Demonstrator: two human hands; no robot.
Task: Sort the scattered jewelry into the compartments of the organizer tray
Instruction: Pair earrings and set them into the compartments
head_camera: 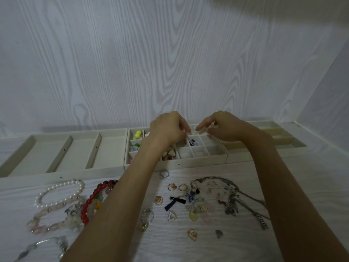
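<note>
The cream organizer tray (175, 164) with many small square compartments stands at the middle back of the table. It holds yellow-green beads (138, 134), heart-shaped pieces (169, 153) and a blue-and-white piece (193, 142). My left hand (168, 127) and my right hand (221, 125) hover close together above its back rows, fingers curled and tips nearly meeting. Whether either pinches something small is not visible. Scattered jewelry lies in front: a silver ring (164, 173), two gold rings (177, 187), a black bow (174, 202) and a tangle of chain necklaces (232, 201).
A tray with three long compartments (62, 171) sits at the left, another long-slotted tray (264, 154) at the right. Pearl (60, 191), red bead (90, 201) and pink (47, 222) bracelets lie front left. A wall rises just behind the trays.
</note>
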